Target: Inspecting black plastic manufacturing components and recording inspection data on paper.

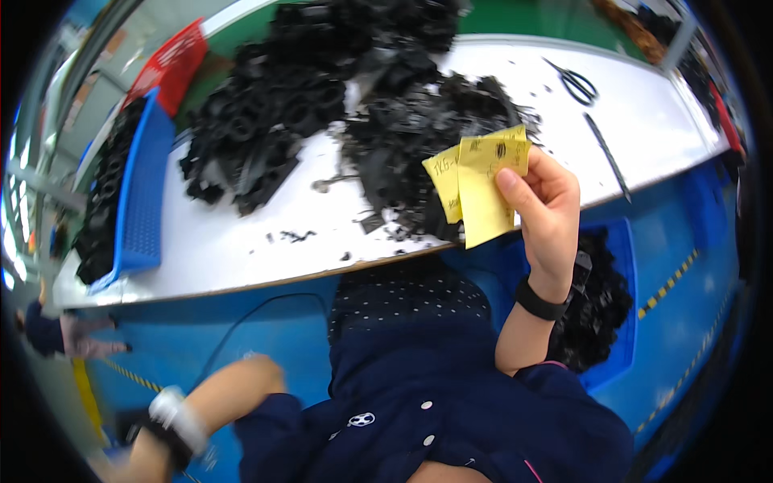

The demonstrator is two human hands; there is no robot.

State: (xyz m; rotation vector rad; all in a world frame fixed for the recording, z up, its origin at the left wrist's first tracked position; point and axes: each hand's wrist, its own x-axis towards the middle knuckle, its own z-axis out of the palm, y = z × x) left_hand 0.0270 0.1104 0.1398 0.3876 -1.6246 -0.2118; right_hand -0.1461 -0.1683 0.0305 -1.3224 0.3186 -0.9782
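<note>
Two yellow paper notes with handwriting are pinched between the thumb and fingers of my right hand, raised over the table's front edge. The notes overlap and fan out slightly. Behind them spreads a heap of small black plastic parts. My left arm bends back to the lower left, away from the table. There my left hand is blurred at the picture's dark rim, and its fingers cannot be made out.
Black scissors and a black pen lie on the white table at the right. Left stands a blue basket of black parts, near a red basket. A blue bin of black parts sits below, right. Another person appears far left.
</note>
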